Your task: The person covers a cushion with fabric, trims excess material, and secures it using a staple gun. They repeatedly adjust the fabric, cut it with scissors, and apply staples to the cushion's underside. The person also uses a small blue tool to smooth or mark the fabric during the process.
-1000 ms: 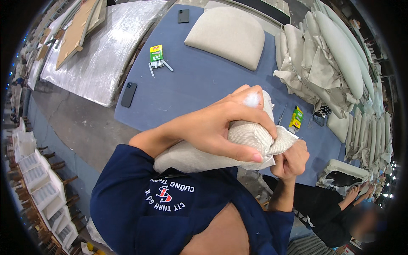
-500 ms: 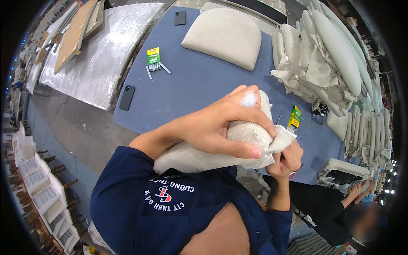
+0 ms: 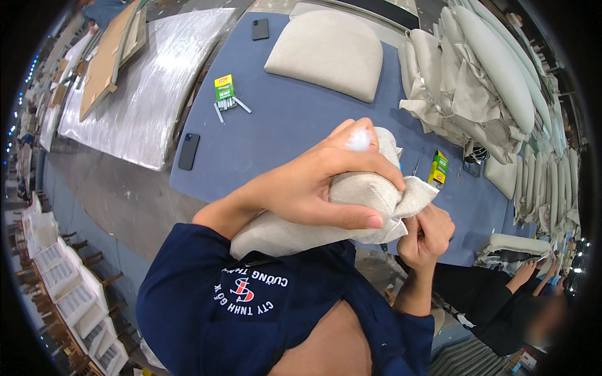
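Note:
A padded piece in cream woven fabric (image 3: 285,233), seemingly a seat cushion, is held up against my chest. My left hand (image 3: 320,178) wraps over its folded end, thumb on the near side and fingers across the top. A white fluffy tuft (image 3: 359,140) rests on the back of that hand. At the right, beside the gathered fabric corner, my right hand (image 3: 429,235) is closed with bent fingers. What it grips is hidden. A small dark tip pokes out below the fabric, too little of it showing to name.
A rounded cushion (image 3: 326,53) lies on the blue table (image 3: 251,144). Two phones (image 3: 188,151) and a yellow-green box (image 3: 224,88) with white sticks are at the left; another box (image 3: 438,168) is at the right. Stacked cushions (image 3: 486,81) rise behind. A person (image 3: 495,304) works at the right.
My right hand has shifted slightly right, away from the fabric corner. My left hand keeps its grip on the cushion. The view has moved a little.

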`<action>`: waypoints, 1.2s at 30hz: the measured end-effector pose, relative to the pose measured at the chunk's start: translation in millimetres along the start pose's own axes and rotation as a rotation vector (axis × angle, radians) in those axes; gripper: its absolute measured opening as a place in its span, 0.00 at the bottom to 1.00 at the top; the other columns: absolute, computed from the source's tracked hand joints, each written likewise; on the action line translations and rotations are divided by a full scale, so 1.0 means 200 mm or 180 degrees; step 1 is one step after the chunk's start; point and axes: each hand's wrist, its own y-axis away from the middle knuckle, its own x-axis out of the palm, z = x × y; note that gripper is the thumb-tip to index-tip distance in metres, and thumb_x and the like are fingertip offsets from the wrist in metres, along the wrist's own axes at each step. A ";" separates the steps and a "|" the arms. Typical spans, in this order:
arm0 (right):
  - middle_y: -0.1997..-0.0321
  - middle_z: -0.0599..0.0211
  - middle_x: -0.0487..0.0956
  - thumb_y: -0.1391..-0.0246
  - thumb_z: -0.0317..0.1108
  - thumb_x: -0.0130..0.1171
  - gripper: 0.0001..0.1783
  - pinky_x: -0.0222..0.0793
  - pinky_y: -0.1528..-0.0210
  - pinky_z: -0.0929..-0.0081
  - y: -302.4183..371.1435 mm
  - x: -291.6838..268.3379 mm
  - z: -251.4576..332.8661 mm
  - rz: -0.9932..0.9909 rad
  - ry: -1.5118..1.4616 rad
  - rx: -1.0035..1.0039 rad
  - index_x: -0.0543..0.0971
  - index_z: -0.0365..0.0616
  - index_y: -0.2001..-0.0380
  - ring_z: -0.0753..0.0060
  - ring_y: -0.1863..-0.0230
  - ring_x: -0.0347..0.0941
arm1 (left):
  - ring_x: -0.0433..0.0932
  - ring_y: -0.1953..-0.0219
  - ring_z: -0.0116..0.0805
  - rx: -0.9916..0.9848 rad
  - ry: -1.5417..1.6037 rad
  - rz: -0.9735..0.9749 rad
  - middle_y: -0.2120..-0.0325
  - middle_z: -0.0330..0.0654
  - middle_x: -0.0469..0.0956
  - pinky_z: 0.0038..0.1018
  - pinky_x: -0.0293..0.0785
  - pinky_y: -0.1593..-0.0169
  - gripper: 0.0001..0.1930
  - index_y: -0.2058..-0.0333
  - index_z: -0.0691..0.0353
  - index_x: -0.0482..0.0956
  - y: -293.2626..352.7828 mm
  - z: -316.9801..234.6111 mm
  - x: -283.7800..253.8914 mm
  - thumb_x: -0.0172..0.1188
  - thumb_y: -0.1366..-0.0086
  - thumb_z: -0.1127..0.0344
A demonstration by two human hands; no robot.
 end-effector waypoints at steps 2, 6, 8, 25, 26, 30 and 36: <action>0.81 0.61 0.74 0.49 0.19 0.63 0.02 0.61 0.80 0.71 0.01 0.01 0.00 -0.0075 -0.0009 0.0168 0.82 0.33 0.70 0.63 0.85 0.69 | 0.66 0.49 0.43 -0.0110 -0.0013 0.0070 0.56 0.43 0.76 0.38 0.59 0.40 0.23 0.52 0.55 0.83 0.01 -0.02 -0.03 0.74 0.44 0.54; 0.81 0.61 0.73 0.46 0.19 0.61 0.01 0.58 0.81 0.69 0.04 0.01 0.13 -0.0111 0.0192 0.0629 0.81 0.33 0.69 0.65 0.86 0.66 | 0.67 0.50 0.43 -0.0069 0.0158 -0.0114 0.57 0.44 0.76 0.36 0.61 0.42 0.24 0.52 0.57 0.81 0.02 -0.01 -0.02 0.75 0.46 0.55; 0.81 0.61 0.72 0.45 0.19 0.61 0.02 0.57 0.81 0.70 0.02 -0.01 0.21 -0.0040 0.0335 0.0876 0.81 0.33 0.68 0.66 0.86 0.65 | 0.68 0.51 0.42 0.0009 0.0091 -0.0158 0.57 0.44 0.76 0.35 0.62 0.44 0.25 0.52 0.58 0.81 0.01 -0.01 -0.02 0.75 0.47 0.56; 0.82 0.63 0.73 0.53 0.22 0.66 0.03 0.61 0.81 0.69 -0.02 -0.05 0.16 0.0236 -0.0129 0.0325 0.81 0.36 0.72 0.63 0.85 0.69 | 0.66 0.55 0.43 0.0095 -0.0024 0.0045 0.59 0.45 0.74 0.36 0.62 0.49 0.24 0.54 0.56 0.82 0.01 -0.04 0.00 0.75 0.49 0.57; 0.82 0.64 0.73 0.55 0.22 0.66 0.04 0.61 0.81 0.69 -0.02 -0.05 0.11 0.0243 -0.0143 0.0144 0.81 0.37 0.73 0.63 0.85 0.70 | 0.66 0.54 0.43 0.0060 0.0021 0.0096 0.59 0.45 0.73 0.36 0.62 0.49 0.24 0.54 0.56 0.82 0.01 -0.04 0.01 0.75 0.49 0.56; 0.82 0.64 0.75 0.61 0.23 0.67 0.04 0.64 0.80 0.69 -0.04 -0.03 0.04 0.0242 -0.0336 -0.0120 0.82 0.39 0.77 0.62 0.85 0.72 | 0.64 0.56 0.39 0.0069 -0.0053 0.0072 0.64 0.42 0.63 0.29 0.58 0.50 0.30 0.55 0.61 0.86 0.02 -0.02 0.03 0.76 0.56 0.52; 0.82 0.64 0.76 0.64 0.24 0.67 0.05 0.63 0.79 0.71 -0.05 -0.01 0.05 0.0163 -0.0283 -0.0103 0.81 0.39 0.79 0.62 0.84 0.72 | 0.63 0.55 0.41 0.0014 -0.0117 0.0131 0.64 0.41 0.62 0.31 0.57 0.49 0.29 0.56 0.60 0.87 0.03 -0.02 0.01 0.76 0.56 0.50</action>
